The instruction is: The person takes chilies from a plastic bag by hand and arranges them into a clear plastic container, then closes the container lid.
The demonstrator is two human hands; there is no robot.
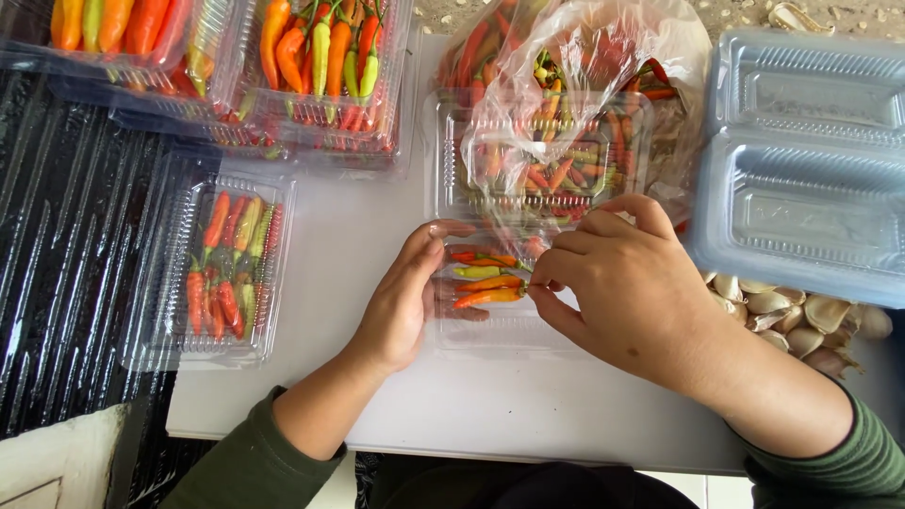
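Right hand (627, 283) fingers pinching slim glossy chilies (485, 283) in clear ribbed plastic tray (504, 330); left hand (405, 297) fingers flat together against tray side.

bare table (471, 415) near, chilli bag (575, 85) beyond, stacked trays (811, 160) right

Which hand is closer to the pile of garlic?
Right. The right hand is just left of the garlic; the left hand is farther left, beyond the chili box.
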